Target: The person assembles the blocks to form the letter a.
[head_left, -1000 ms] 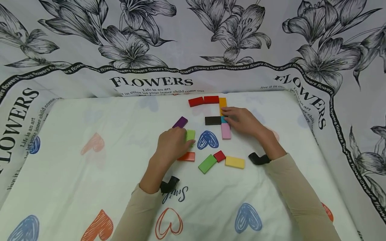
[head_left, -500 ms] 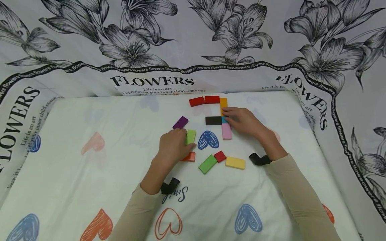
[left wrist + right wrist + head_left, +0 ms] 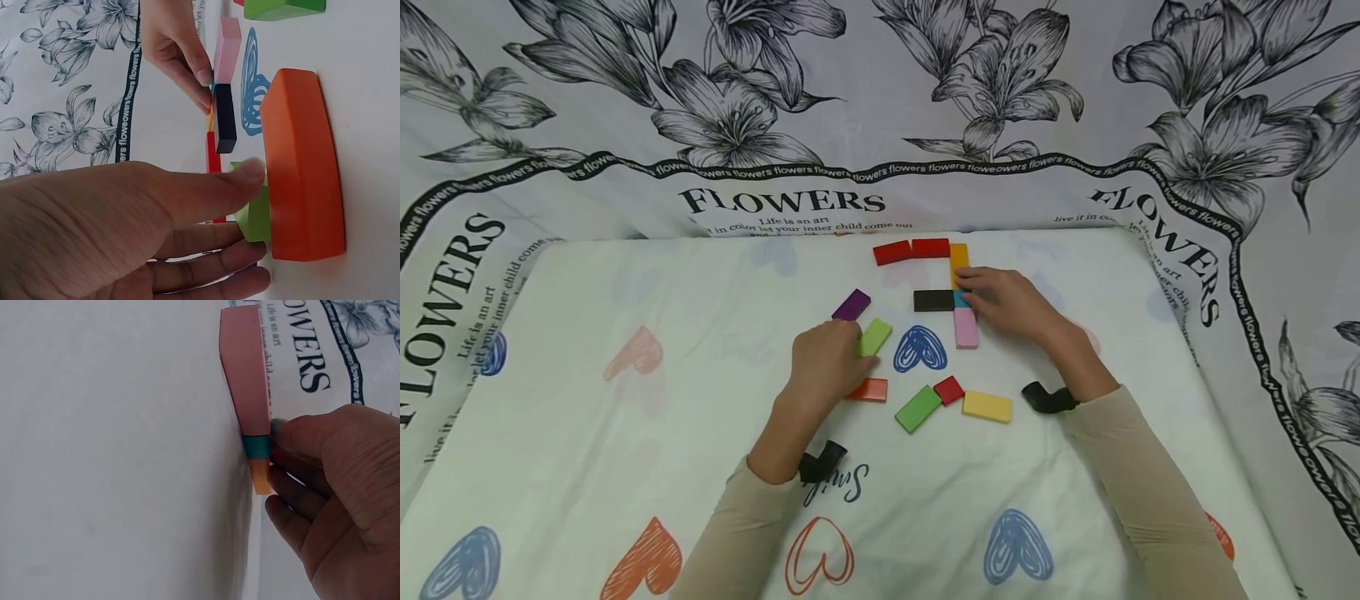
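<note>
My left hand [image 3: 826, 358] pinches a light green block [image 3: 876, 337] between thumb and fingers. A purple block [image 3: 852, 304] lies just beyond that hand, and an orange-red block [image 3: 868, 390] lies nearer me, partly covered by it. My right hand [image 3: 1011, 302] rests its fingertips against a small blue block [image 3: 960, 298] and a yellow-orange block [image 3: 958, 262], fingers only slightly bent. In the right wrist view the thumb touches the blue block [image 3: 257, 447], between the pink block [image 3: 247, 369] and the yellow-orange one [image 3: 260, 475]. A black block [image 3: 933, 301] adjoins the blue one.
Two red blocks [image 3: 912, 250] lie end to end at the far side. Nearer me are a green block [image 3: 918, 409], a small red block [image 3: 949, 390] and a yellow block [image 3: 987, 407]. A white cloth [image 3: 715, 467] with printed hearts lies under everything.
The light green block has turned in my left hand from nearly straight to slanting, its far end now to the right. My right hand stays in place.
</note>
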A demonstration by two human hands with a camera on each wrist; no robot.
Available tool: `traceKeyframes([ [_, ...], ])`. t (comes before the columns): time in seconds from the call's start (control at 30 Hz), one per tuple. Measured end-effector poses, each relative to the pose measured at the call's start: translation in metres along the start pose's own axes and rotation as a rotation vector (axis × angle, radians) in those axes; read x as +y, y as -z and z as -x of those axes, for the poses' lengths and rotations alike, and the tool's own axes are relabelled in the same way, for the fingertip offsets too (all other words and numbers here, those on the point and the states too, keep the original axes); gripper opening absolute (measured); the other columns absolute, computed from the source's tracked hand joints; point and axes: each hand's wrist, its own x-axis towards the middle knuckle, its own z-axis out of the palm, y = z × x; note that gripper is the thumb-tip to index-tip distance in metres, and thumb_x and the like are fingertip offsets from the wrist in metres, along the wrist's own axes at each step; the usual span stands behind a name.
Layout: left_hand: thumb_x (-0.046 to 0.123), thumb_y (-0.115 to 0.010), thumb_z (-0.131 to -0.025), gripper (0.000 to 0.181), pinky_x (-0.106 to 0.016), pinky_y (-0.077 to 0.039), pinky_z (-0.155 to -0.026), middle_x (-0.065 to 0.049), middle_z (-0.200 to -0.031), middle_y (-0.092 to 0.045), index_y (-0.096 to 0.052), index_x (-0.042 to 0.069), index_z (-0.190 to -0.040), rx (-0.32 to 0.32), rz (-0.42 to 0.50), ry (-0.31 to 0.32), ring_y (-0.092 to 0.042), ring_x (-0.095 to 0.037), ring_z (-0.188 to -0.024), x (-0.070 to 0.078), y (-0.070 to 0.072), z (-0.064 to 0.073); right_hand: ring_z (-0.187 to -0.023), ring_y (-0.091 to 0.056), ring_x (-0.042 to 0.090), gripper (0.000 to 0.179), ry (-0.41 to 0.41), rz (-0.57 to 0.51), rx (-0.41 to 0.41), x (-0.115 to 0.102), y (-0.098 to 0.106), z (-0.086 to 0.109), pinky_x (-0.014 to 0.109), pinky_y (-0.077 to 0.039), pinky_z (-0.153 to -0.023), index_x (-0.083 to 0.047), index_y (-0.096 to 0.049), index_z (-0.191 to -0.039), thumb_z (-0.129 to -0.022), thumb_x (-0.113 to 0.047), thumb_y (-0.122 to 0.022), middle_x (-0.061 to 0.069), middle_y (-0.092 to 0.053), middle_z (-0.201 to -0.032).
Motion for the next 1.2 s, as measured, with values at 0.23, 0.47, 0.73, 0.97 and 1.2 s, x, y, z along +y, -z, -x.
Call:
traceKeyframes([
  [0.23,0.03,-0.083,-0.091,0.034,-0.029,-0.043,-0.062,-0.005,-0.071,-0.064,-0.077,0.004,-0.112,0.008,-0.009,0.003,-0.061,-0.022,-0.075,-0.001,0.001,-0.001,-0.155,-0.045,0.037,0.04,0.002,0.002,-0.008,0.0,0.0,-0.001,0.057,-0.035,-0.128,-0.005,-0.061,-0.146,-0.107,-0.013,-0.062,0.011,-0.056,-0.159],
  [0.47,0.029,-0.082,-0.092,0.034,-0.03,-0.044,-0.062,-0.005,-0.069,-0.063,-0.078,0.004,-0.113,0.051,-0.016,0.014,-0.062,-0.023,-0.074,-0.003,-0.002,-0.003,-0.154,-0.046,0.037,0.04,0.023,0.025,-0.001,-0.002,0.002,0.0,0.056,-0.036,-0.127,-0.004,-0.062,-0.146,-0.107,-0.013,-0.061,0.012,-0.057,-0.158],
  [0.73,0.025,-0.081,-0.092,0.036,-0.04,-0.062,-0.082,-0.013,-0.107,-0.08,-0.078,0.004,-0.121,0.095,0.067,0.011,-0.071,-0.029,-0.092,-0.003,-0.007,-0.008,-0.153,-0.047,0.036,0.04,0.025,0.023,0.007,0.001,0.002,0.001,0.056,-0.037,-0.127,-0.004,-0.062,-0.146,-0.107,-0.014,-0.062,0.011,-0.058,-0.157],
  [0.97,0.026,-0.08,-0.093,0.041,-0.045,-0.061,-0.092,-0.014,-0.119,-0.079,-0.076,0.006,-0.128,0.106,0.111,0.015,-0.072,-0.031,-0.103,0.001,0.0,-0.02,-0.152,-0.049,0.036,0.04,0.043,0.03,0.019,0.002,0.004,-0.002,0.056,-0.038,-0.126,-0.004,-0.062,-0.145,-0.106,-0.013,-0.062,0.012,-0.058,-0.157],
  [1.2,0.027,-0.081,-0.091,0.043,-0.045,-0.06,-0.092,-0.014,-0.12,-0.079,-0.076,0.005,-0.128,0.077,0.112,-0.011,-0.071,-0.03,-0.102,0.002,0.003,-0.032,-0.153,-0.048,0.035,0.041,0.023,0.002,0.008,0.003,0.0,0.0,0.055,-0.038,-0.127,-0.004,-0.062,-0.146,-0.106,-0.013,-0.063,0.011,-0.057,-0.158],
])
